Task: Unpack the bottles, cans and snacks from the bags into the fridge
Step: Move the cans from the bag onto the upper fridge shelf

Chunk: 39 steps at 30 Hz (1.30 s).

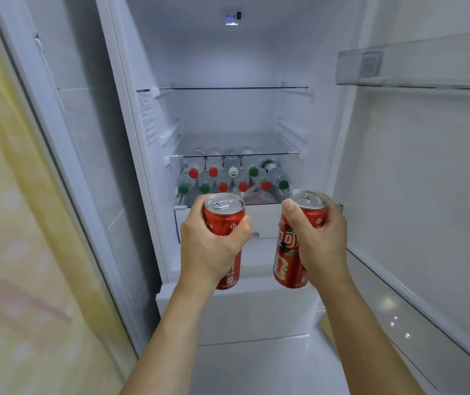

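Two red soda cans are held upright in front of the open fridge (pixel 142 115), one in each hand; the left can (pixel 223 223) is gripped by the left hand (pixel 211 246), whose fingers (pixel 246 229) are curled round its upper half with the silver top and pull tab left showing; the right can (pixel 290 252) is gripped by the right hand (pixel 322 240), the thumb (pixel 289 215) being laid across the front near the rim and the other fingers wrapped round the far side; white lettering is seen on the right can's body; the two cans are kept apart, at about the same height, before the front edge of the white drawer (pixel 265 220).

Behind the cans, under the lower glass shelf (pixel 233 155), a batch of clear plastic bottles (pixel 228 178) is laid on its side, caps turned toward the front edge; red caps and green caps are mixed, and one white-green cap is seen near the middle; the bottles are packed touching one another in two rough rows.

The upper glass shelf (pixel 233 87) is seen higher up; a clear door bin (pixel 416 67) is mounted on the open door at the right; a yellow patterned surface (pixel 14 223) is seen at the left.
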Each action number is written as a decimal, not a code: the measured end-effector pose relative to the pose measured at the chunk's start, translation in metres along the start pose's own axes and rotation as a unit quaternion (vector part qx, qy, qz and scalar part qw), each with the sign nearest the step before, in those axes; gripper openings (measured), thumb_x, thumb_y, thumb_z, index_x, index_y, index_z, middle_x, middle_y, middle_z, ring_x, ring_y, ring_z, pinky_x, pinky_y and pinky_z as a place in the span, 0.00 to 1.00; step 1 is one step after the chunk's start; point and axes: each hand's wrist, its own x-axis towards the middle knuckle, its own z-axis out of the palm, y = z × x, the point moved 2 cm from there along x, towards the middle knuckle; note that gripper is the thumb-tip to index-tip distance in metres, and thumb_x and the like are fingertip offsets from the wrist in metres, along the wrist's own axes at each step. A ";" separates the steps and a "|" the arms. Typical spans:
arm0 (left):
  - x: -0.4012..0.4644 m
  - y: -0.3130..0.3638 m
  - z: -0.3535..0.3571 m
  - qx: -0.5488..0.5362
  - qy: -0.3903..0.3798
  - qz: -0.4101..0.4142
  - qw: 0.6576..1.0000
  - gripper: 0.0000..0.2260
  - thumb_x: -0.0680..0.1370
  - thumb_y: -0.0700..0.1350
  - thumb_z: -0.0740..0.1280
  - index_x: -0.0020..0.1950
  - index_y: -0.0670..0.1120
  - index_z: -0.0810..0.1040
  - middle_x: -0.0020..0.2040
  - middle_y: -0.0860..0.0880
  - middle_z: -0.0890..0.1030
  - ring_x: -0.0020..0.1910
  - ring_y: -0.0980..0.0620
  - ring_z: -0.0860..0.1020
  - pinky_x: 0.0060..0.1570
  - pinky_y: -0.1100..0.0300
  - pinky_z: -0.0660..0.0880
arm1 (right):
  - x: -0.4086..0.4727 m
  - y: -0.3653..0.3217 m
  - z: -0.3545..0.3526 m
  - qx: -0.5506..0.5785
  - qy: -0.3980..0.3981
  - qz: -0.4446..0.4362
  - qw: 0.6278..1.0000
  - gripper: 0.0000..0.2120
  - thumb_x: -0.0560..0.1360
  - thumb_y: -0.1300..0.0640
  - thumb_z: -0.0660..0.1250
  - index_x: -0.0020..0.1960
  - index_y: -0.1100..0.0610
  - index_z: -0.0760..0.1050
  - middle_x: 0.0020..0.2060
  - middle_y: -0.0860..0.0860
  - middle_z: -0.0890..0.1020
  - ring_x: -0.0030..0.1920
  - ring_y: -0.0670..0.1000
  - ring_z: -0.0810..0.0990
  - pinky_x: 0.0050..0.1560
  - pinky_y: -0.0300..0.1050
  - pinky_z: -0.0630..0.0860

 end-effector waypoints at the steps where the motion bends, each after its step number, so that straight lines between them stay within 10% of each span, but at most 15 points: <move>1: 0.007 -0.005 0.003 0.003 0.001 -0.001 1.000 0.19 0.66 0.54 0.74 0.53 0.52 0.76 0.44 0.58 0.81 0.45 0.59 0.80 0.39 0.72 0.75 | 0.009 0.004 0.004 -0.002 -0.003 0.001 1.000 0.19 0.61 0.35 0.69 0.49 0.41 0.74 0.41 0.38 0.81 0.45 0.42 0.81 0.46 0.38 0.76; 6: 0.041 -0.028 0.024 0.018 0.018 -0.008 1.000 0.17 0.67 0.52 0.76 0.52 0.55 0.75 0.44 0.58 0.81 0.44 0.60 0.80 0.39 0.72 0.75 | 0.056 0.024 0.018 -0.008 -0.020 -0.007 1.000 0.11 0.67 0.41 0.71 0.46 0.41 0.73 0.37 0.32 0.80 0.41 0.30 0.78 0.35 0.26 0.71; 21: 0.171 -0.073 0.055 0.026 0.055 0.013 0.998 0.16 0.69 0.47 0.78 0.53 0.50 0.77 0.43 0.57 0.81 0.42 0.62 0.80 0.37 0.74 0.74 | 0.183 0.053 0.098 0.066 -0.001 -0.029 0.997 0.27 0.62 0.34 0.71 0.54 0.50 0.78 0.46 0.46 0.84 0.45 0.45 0.83 0.50 0.49 0.81; 39: 0.322 -0.114 0.043 0.029 0.112 0.063 0.991 0.13 0.70 0.52 0.76 0.48 0.57 0.74 0.41 0.58 0.80 0.40 0.64 0.79 0.37 0.75 0.73 | 0.302 0.053 0.208 0.067 -0.014 -0.045 0.997 0.14 0.69 0.40 0.72 0.49 0.46 0.76 0.42 0.46 0.83 0.42 0.43 0.83 0.44 0.41 0.79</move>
